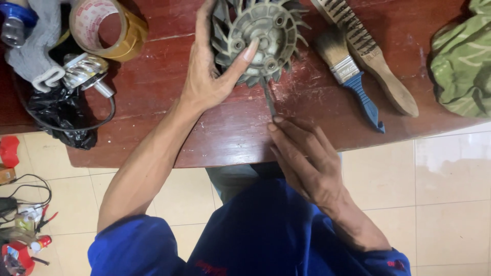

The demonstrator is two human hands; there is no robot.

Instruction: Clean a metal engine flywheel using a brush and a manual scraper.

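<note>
The left hand (pixel 207 76) grips the grey finned fan wheel (pixel 261 36) on the red-brown table (pixel 215 138), fingers wrapped round its rim, while the right hand (pixel 307 163) pinches a thin tool (pixel 269 99), best kept steady and square against the hub

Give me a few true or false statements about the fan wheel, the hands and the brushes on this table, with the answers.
1. The left hand holds the grey fan wheel. True.
2. The right hand holds a thin tool against the wheel. True.
3. The paintbrush has a red handle. False: it is blue.
4. The wire brush lies right of the paintbrush. True.
5. The tape roll sits on the floor. False: it is on the table.
</note>
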